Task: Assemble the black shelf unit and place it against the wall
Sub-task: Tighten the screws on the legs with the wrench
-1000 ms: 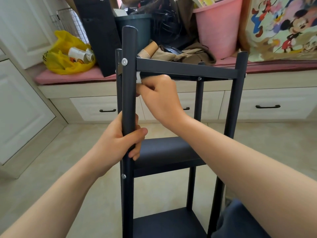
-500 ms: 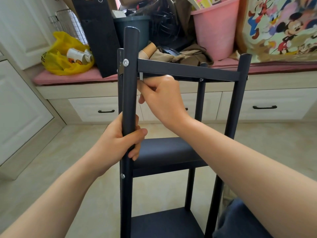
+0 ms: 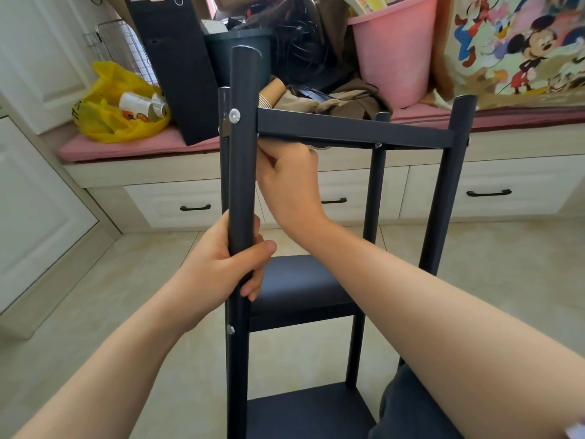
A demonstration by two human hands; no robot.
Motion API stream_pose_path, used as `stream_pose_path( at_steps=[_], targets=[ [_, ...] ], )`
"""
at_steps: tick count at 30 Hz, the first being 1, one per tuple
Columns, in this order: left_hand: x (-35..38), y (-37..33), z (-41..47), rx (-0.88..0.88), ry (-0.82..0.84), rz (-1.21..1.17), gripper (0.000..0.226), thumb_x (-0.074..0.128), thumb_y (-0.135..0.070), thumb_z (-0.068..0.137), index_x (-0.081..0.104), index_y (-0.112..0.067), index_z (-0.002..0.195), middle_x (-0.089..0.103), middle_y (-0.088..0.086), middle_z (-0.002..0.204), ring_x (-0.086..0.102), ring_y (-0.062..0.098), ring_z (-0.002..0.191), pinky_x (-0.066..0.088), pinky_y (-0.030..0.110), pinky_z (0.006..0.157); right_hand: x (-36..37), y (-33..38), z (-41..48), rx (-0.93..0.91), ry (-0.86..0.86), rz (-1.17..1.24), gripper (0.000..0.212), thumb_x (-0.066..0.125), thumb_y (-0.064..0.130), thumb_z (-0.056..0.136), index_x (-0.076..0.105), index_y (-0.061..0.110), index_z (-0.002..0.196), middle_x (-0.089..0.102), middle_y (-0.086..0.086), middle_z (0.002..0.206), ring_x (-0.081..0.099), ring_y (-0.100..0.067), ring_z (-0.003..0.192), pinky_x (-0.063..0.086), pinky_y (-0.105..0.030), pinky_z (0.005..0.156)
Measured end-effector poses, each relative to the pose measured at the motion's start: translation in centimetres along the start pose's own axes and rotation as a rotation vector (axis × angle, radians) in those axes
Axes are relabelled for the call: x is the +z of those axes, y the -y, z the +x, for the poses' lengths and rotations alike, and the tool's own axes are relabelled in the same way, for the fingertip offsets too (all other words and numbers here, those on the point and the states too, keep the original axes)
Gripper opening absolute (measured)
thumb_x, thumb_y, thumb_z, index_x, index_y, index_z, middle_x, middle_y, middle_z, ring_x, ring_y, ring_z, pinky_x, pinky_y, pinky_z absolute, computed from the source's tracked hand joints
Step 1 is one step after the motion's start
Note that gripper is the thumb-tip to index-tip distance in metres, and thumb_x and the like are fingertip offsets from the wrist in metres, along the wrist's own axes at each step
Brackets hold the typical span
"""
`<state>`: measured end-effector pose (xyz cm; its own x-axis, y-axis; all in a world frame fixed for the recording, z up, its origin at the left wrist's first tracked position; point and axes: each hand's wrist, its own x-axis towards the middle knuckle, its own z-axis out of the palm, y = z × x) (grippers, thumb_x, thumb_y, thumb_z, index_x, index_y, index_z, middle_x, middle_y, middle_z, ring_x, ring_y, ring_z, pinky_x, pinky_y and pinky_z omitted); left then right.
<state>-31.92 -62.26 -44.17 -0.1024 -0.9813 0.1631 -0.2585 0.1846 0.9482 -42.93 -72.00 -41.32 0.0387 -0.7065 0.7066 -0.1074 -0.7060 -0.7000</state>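
Right hand (image 3: 286,185) nudged toward post (image 3: 242,172), curled, contents hidden | left hand (image 3: 221,264) grips post | black shelf unit (image 3: 348,131) upright

I see the black shelf unit (image 3: 348,131) standing before me at 12 o'clock: four round matte posts, three shelves stacked one above another, silver screws (image 3: 234,115) on the nearest post (image 3: 242,160) at 11 o'clock.

Black shelf unit (image 3: 351,131), pink bucket (image 3: 394,52)
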Motion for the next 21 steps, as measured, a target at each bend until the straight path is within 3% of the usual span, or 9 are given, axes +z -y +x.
stream_pose_path(
  at_steps=[6, 9, 13, 18, 21],
  targets=[
    [-0.3, 0.1, 0.0, 0.003, 0.001, 0.011, 0.027, 0.061, -0.019, 0.088, 0.035, -0.014, 0.088, 0.036, 0.013, 0.049, 0.037, 0.028, 0.044, 0.046, 0.035, 0.052, -0.3, 0.5, -0.2, 0.052, 0.017, -0.031, 0.049, 0.059, 0.002, 0.095, 0.044, 0.028, 0.056, 0.042, 0.02, 0.046, 0.052, 0.005, 0.052, 0.035, -0.009, 0.056],
    [-0.5, 0.1, 0.0, 0.009, 0.008, 0.014, 0.027, 0.061, -0.019, 0.089, 0.035, -0.016, 0.087, 0.037, 0.01, 0.05, 0.037, 0.029, 0.044, 0.047, 0.034, 0.052, -0.9, 0.4, -0.5, 0.095, 0.098, -0.119, 0.035, 0.058, 0.011, 0.097, 0.064, 0.005, 0.064, 0.063, 0.001, 0.057, 0.06, -0.012, 0.059, 0.048, -0.031, 0.068],
    [-0.7, 0.1, 0.1, 0.007, 0.014, 0.031, 0.029, 0.062, -0.013, 0.096, 0.035, -0.015, 0.087, 0.038, 0.009, 0.05, 0.039, 0.029, 0.046, 0.048, 0.035, 0.053, -2.2, 0.2, -1.1, 0.169, 0.186, -0.166, 0.032, 0.058, 0.018, 0.098, 0.07, 0.001, 0.074, 0.062, -0.014, 0.06, 0.058, -0.031, 0.066, 0.048, -0.042, 0.071],
    [-0.9, 0.0, 0.1, 0.001, 0.003, 0.058, 0.025, 0.058, -0.007, 0.1, 0.036, -0.014, 0.09, 0.043, 0.003, 0.051, 0.04, 0.03, 0.05, 0.051, 0.034, 0.056, -4.9, -0.4, -2.1, 0.211, 0.277, -0.234, 0.027, 0.057, 0.023, 0.099, 0.075, 0.01, 0.083, 0.053, 0.0, 0.052, 0.046, -0.018, 0.052, 0.043, -0.038, 0.059],
    [-1.0, -0.1, 0.1, -0.01, -0.008, 0.072, 0.025, 0.059, -0.007, 0.099, 0.036, -0.013, 0.09, 0.044, 0.0, 0.051, 0.042, 0.03, 0.051, 0.053, 0.034, 0.057, -7.1, -0.8, -3.0, 0.228, 0.332, -0.268, 0.023, 0.057, 0.023, 0.1, 0.075, 0.014, 0.088, 0.058, -0.002, 0.057, 0.046, -0.016, 0.05, 0.043, -0.035, 0.056]
  ],
)
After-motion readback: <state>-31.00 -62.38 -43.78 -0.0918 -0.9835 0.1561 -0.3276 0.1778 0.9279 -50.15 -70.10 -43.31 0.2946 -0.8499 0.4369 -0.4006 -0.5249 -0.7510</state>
